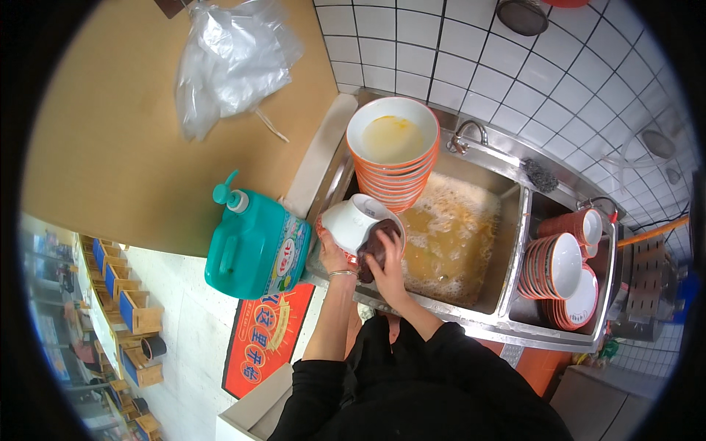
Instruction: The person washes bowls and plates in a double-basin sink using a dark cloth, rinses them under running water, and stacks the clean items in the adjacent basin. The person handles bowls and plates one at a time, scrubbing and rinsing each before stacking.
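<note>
My left hand (332, 254) grips a white bowl (346, 225) with an orange-red patterned rim, tipped so that its foot ring faces up. My right hand (391, 270) presses a dark brown cloth or pad (364, 265) against the side of this bowl. Both hands are over the near left edge of a stainless steel sink (510, 251). Cloudy, yellowish water (449, 237) with foam fills the basin. Just behind the held bowl rises a tall stack of orange-and-white bowls (394, 187), the top one holding cloudy liquid (392, 138).
Left of the sink is a teal detergent jug (251, 251) with a pump. The right basin holds stacked bowls (565, 267) and reddish cups (573, 227). A faucet (469, 135) and a steel scourer (539, 175) are along the back ledge. Plastic bags (237, 60) hang at upper left.
</note>
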A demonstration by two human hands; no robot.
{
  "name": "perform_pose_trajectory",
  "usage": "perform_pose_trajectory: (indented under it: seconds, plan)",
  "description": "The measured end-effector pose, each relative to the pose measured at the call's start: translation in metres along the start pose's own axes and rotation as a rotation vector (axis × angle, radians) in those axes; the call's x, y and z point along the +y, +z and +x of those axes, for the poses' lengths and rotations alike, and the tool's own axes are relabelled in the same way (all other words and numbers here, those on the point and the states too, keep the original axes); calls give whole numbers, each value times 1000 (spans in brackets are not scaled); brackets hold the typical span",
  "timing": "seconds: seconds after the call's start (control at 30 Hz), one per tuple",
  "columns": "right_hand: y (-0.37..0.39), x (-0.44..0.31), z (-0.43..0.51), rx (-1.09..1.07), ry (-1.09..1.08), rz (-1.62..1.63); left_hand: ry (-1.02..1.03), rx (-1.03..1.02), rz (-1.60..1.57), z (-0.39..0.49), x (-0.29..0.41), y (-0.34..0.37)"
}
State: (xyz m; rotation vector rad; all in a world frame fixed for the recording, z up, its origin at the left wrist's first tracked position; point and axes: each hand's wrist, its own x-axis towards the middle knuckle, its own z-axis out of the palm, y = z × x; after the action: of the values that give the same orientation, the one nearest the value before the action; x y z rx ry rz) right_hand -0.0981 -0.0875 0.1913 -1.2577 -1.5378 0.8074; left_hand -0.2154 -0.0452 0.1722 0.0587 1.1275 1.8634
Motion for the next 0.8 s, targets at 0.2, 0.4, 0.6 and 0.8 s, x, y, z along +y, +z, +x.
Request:
perform_pose_trajectory:
  seconds: [0.2, 0.4, 0.6, 0.8]
  plan:
    - [-4, 92, -9, -41, 220, 58, 53, 17, 138, 18, 19, -11]
    - [-15, 50, 52, -195, 105, 216, 314, -33, 545, 4, 48, -15]
    - [-9, 59, 67, -398, -112, -94, 536, -26, 833, -14, 56, -6]
    - [-33, 7, -2, -483, -79, -72, 31, 30, 347, -39, 68, -4]
